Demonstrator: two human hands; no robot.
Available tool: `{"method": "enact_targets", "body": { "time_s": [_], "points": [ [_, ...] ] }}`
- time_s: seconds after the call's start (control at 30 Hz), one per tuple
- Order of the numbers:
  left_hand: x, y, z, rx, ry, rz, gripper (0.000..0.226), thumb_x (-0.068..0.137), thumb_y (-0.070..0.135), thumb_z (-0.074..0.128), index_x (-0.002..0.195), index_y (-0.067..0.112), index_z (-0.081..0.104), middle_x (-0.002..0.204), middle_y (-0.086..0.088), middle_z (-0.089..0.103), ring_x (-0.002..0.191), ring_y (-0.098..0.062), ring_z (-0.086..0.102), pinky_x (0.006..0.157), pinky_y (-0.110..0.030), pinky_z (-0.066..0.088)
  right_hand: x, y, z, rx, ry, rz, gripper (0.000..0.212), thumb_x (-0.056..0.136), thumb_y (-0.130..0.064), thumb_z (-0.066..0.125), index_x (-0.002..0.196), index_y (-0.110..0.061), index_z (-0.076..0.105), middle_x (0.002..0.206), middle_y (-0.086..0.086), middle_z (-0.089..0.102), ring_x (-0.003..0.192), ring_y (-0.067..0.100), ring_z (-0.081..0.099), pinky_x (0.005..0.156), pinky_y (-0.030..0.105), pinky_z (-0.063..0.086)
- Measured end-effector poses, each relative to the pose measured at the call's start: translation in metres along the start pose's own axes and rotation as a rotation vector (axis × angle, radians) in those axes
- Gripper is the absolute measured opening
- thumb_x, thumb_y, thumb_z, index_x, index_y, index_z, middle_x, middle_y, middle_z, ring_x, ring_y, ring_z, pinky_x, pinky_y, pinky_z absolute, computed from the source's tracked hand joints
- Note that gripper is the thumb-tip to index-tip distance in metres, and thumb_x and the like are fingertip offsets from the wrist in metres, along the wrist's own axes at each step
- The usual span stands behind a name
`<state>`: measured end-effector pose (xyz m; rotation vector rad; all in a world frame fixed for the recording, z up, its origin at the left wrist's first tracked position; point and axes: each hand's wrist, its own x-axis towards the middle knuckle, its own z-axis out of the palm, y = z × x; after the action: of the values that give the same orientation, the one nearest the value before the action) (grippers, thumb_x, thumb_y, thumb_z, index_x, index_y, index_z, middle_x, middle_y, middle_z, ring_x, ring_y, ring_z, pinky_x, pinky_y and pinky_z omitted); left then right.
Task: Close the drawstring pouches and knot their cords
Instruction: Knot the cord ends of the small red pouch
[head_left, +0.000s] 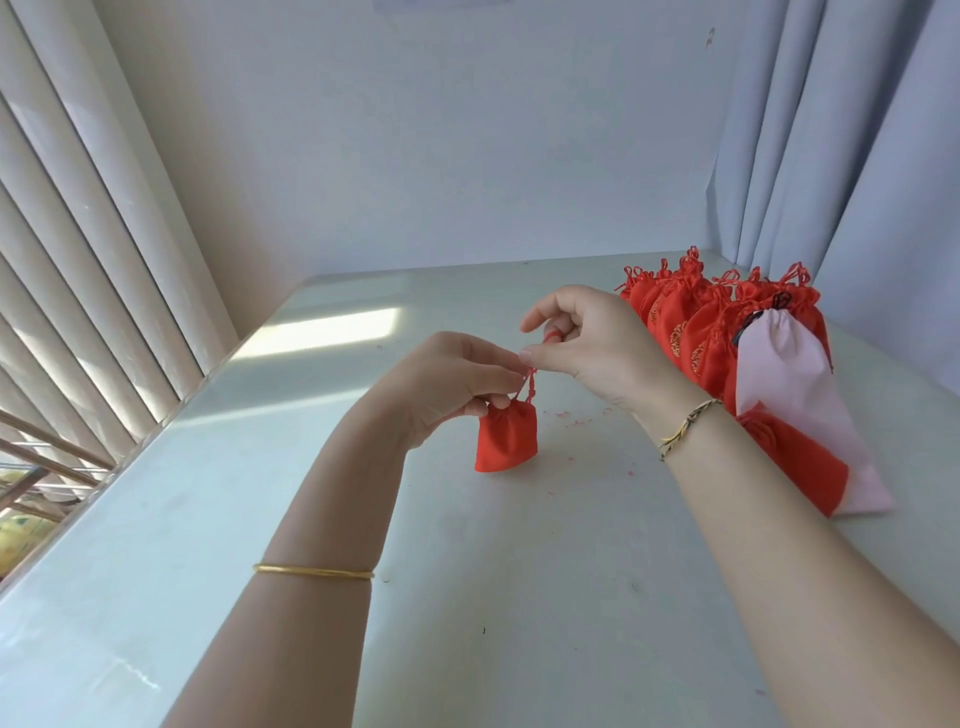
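Observation:
A small red drawstring pouch (506, 436) hangs just above the white table (519, 597), its mouth gathered shut. My left hand (452, 384) pinches the pouch's neck at the top. My right hand (587, 338) is right beside it and slightly higher, holding the red cord (530, 382) between thumb and fingers, with a loop of cord around one fingertip. The cord runs taut from the pouch's mouth up to my right fingers.
A heap of red pouches (717, 322) with knotted cords lies at the right, by the curtain. A pale pink pouch (789, 384) with a dark cord rests on top of them. Window blinds (78, 260) run along the left table edge.

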<state>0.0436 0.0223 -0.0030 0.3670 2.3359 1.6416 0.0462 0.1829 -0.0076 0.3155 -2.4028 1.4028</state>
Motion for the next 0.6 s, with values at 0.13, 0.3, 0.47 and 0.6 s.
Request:
{"method": "enact_targets", "body": {
  "time_s": [0.13, 0.3, 0.47, 0.6],
  "points": [
    [-0.0013, 0.004, 0.0044, 0.146, 0.022, 0.05, 0.013, 0.078, 0.002, 0.066, 0.084, 0.011, 0.074, 0.074, -0.007, 0.066, 0.057, -0.008, 0.052, 0.059, -0.018, 0.047, -0.0009, -0.0018, 0.0004, 0.007, 0.023, 0.006, 0.007, 0.083, -0.009, 0.061, 0.084, -0.015, 0.064, 0.066, 0.002, 0.054, 0.049, -0.001, 0.047, 0.056, 0.021, 0.038],
    [-0.0011, 0.0063, 0.0066, 0.183, 0.058, 0.083, 0.003, 0.079, 0.007, 0.07, 0.078, 0.009, 0.072, 0.057, 0.001, 0.061, 0.047, -0.005, 0.048, 0.048, -0.013, 0.043, -0.0028, -0.004, -0.005, 0.023, -0.014, 0.045, 0.026, 0.08, 0.002, 0.047, 0.083, -0.014, 0.068, 0.045, -0.015, 0.05, 0.043, -0.004, 0.046, 0.052, 0.013, 0.035],
    [0.0016, 0.0034, 0.002, 0.171, 0.089, 0.08, 0.011, 0.083, 0.012, 0.067, 0.08, 0.002, 0.069, 0.056, -0.001, 0.054, 0.047, -0.007, 0.047, 0.047, -0.014, 0.041, -0.0073, -0.0039, -0.0065, 0.013, -0.166, 0.015, 0.024, 0.076, 0.004, 0.06, 0.084, -0.014, 0.072, 0.059, 0.002, 0.052, 0.052, 0.001, 0.046, 0.054, 0.01, 0.037],
    [-0.0015, 0.0051, -0.0016, 0.108, 0.036, 0.089, 0.008, 0.085, 0.011, 0.065, 0.081, 0.006, 0.068, 0.055, 0.003, 0.055, 0.049, -0.007, 0.046, 0.05, -0.014, 0.041, -0.0083, -0.0042, -0.0077, 0.105, -0.146, -0.02, 0.011, 0.077, 0.002, 0.066, 0.079, -0.008, 0.07, 0.062, 0.004, 0.051, 0.055, 0.003, 0.043, 0.052, 0.01, 0.036]
  ]
}}
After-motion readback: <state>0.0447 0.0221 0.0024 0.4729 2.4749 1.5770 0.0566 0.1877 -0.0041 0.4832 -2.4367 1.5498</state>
